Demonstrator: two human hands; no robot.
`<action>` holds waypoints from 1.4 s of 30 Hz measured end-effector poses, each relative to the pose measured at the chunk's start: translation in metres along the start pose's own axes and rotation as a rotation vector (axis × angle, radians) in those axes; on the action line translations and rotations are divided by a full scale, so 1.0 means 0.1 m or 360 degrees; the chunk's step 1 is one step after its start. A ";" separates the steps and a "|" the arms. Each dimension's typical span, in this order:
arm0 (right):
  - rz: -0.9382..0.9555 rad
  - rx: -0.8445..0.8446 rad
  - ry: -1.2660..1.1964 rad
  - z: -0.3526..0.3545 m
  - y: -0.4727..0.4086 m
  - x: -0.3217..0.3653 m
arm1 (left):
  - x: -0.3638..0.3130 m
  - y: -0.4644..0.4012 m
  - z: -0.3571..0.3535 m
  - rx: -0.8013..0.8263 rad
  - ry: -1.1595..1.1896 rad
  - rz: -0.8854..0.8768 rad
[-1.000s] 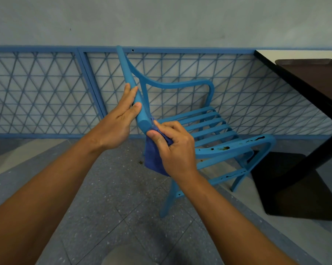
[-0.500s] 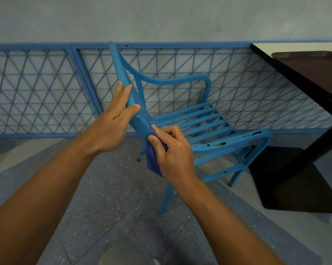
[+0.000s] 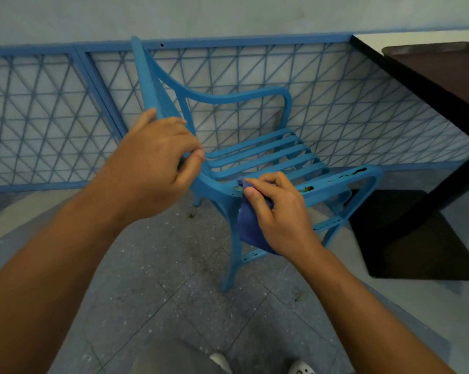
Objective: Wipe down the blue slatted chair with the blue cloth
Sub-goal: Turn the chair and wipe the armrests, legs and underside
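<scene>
The blue slatted chair (image 3: 265, 155) stands side-on in front of me, its back to the left and its seat slats running right. My left hand (image 3: 158, 160) grips the lower edge of the chair back, fingers curled round it. My right hand (image 3: 276, 211) pinches the dark blue cloth (image 3: 251, 230) against the near armrest where it joins the back. Most of the cloth hangs below that hand. The near armrest shows chipped, rusty spots to the right of my hand.
A blue metal lattice fence (image 3: 52, 117) runs along the wall behind the chair. A dark table (image 3: 444, 85) with a black base (image 3: 417, 238) stands close on the right. Speckled floor tiles (image 3: 174, 292) lie beneath; my shoes (image 3: 301, 368) show at the bottom edge.
My right hand has slid the cloth down from the chair back's lower edge onto the near armrest joint. My left hand has shifted lower on the back and curled its fingers round it.
</scene>
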State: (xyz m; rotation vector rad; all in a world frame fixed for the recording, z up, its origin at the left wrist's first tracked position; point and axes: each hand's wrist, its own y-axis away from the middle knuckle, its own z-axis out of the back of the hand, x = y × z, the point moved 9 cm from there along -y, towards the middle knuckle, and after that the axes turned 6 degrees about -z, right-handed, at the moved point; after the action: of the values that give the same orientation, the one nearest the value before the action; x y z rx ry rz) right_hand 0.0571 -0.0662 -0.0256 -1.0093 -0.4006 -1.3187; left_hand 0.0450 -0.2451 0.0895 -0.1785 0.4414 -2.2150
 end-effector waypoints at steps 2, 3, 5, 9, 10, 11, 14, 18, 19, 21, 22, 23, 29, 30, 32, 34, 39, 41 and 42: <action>0.0097 -0.0009 -0.0022 -0.09 -0.10 0.23 | -0.08 -0.14 -0.02 0.0076 -0.0175 -0.0089; 0.0149 0.0001 -0.0038 -0.15 -0.12 0.33 | -0.09 -0.17 -0.05 0.0112 -0.0226 -0.0112; 0.0225 0.0009 -0.0079 -0.30 -0.10 0.41 | -0.08 -0.18 -0.08 0.0203 -0.0288 -0.0128; 0.0127 -0.0099 -0.0062 -0.34 0.00 -0.05 | -0.09 -0.18 -0.13 0.0447 -0.0385 -0.0074; 0.0100 -0.0110 -0.0036 -0.31 0.01 -0.18 | -0.09 -0.19 -0.15 0.0523 -0.0434 -0.0045; 0.0078 -0.0110 -0.0011 -0.28 0.01 -0.29 | -0.09 -0.19 -0.18 0.0600 -0.0514 -0.0019; 0.0032 -0.0092 0.0060 -0.22 0.00 -0.41 | -0.18 -0.22 -0.23 0.0758 -0.0791 -0.0009; 0.0079 -0.0061 0.0029 -0.26 -0.03 -0.18 | -0.35 -0.30 -0.26 0.0762 -0.0953 0.0106; 0.0104 -0.0046 -0.0001 -0.29 -0.04 -0.11 | -0.35 -0.31 -0.28 0.0766 -0.0961 0.0156; 0.0129 -0.0035 -0.0051 -0.32 -0.05 -0.06 | -0.32 -0.32 -0.33 0.0766 -0.0939 0.0220; 0.0127 -0.0051 -0.0063 -0.32 -0.04 -0.09 | -0.32 -0.33 -0.34 0.0757 -0.0913 0.0247; 0.0113 -0.0077 -0.0065 -0.30 -0.03 -0.17 | -0.31 -0.34 -0.36 0.0751 -0.0887 0.0273; -0.0015 -0.0196 0.0019 -0.20 0.03 -0.54 | -0.50 -0.37 -0.68 0.0775 -0.0715 0.0208; -0.0012 -0.0203 0.0017 -0.20 0.04 -0.51 | -0.50 -0.37 -0.71 0.0762 -0.0709 0.0203; 0.0017 -0.0213 0.0004 -0.23 0.08 -0.42 | -0.51 -0.38 -0.71 0.0725 -0.0722 0.0177; 0.0077 -0.0210 -0.0006 -0.25 0.12 -0.40 | -0.51 -0.37 -0.70 0.0710 -0.0753 0.0165; 0.0058 -0.0180 0.0142 -0.16 0.05 -0.80 | -0.48 -0.35 -0.71 0.0672 -0.0741 0.0182; 0.0019 -0.0151 0.0189 -0.13 0.04 -0.92 | -0.47 -0.35 -0.72 0.0644 -0.0740 0.0176; -0.0003 -0.0141 0.0193 -0.14 0.04 -0.94 | -0.47 -0.35 -0.72 0.0638 -0.0738 0.0171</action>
State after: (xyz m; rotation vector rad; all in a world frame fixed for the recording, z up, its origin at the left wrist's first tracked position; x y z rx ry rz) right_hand 0.0326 -0.0205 -0.1047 -0.9963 -0.2533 -1.4016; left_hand 0.0290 -0.1703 0.0368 -0.4268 -0.2403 -2.0247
